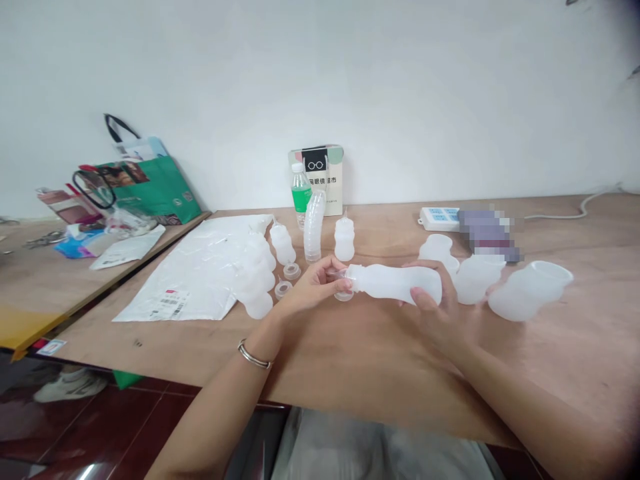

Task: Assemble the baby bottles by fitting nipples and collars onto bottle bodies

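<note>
A white translucent squeeze bottle (393,283) lies sideways between my hands, above the table. My left hand (316,283) pinches the clear pointed nozzle at its neck, on the left end. Around the wide bottom end, my right hand (441,300) is closed. Just under the neck a small clear cap ring (344,297) rests on the table, and two more cap rings (291,270) sit further left. Capped bottles (345,240) stand behind, with a clump of several bottles (256,277) at left. Right of my hands are open-mouthed bottles (523,293). A curved stack of clear caps (314,227) rises behind my left hand.
A white plastic mailing bag (185,273) covers the table's left part. At the wall stand a green-labelled water bottle (301,197) and a printed paper bag (333,183). A power strip (437,219) lies at back right. Another table at left holds a green bag (167,190).
</note>
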Action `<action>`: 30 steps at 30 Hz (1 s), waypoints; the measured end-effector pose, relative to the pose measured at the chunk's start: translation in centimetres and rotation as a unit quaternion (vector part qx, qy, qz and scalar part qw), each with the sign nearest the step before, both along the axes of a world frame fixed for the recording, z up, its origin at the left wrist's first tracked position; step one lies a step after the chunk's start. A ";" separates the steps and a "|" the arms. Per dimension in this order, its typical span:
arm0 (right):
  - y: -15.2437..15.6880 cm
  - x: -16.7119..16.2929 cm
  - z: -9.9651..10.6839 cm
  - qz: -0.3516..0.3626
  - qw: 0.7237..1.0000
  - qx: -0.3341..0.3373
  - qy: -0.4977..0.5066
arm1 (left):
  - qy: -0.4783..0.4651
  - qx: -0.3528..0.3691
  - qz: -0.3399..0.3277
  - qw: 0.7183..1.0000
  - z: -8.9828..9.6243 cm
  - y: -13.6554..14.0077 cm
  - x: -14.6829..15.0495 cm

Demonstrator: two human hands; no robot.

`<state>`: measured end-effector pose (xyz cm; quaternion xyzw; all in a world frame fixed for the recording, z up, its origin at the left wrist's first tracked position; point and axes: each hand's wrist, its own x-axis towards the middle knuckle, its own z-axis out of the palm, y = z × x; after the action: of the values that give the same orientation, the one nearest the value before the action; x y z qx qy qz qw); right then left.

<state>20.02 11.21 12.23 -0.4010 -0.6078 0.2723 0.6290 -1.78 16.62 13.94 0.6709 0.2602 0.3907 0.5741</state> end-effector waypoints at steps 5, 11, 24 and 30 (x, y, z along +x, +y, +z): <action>0.1 0.3 0.0 -0.013 0.999 0.026 -0.014 | 0.014 -0.046 -0.044 0.998 0.2 0.0 0.0; 0.2 0.3 -0.2 -0.044 0.997 0.043 -0.039 | 0.096 -0.065 -0.081 0.990 0.7 -0.1 -0.3; 0.3 0.2 -0.3 -0.015 1.000 0.001 0.016 | 0.058 0.030 -0.047 0.997 0.3 -0.7 0.3; 1.5 -0.2 -1.2 0.014 0.995 -0.038 0.093 | 0.051 0.092 -0.022 0.994 0.6 -1.0 0.5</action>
<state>19.79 12.66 11.04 -0.3892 -0.5415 0.3398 0.6632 -1.33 15.65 14.56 0.7451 0.2373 0.3656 0.5048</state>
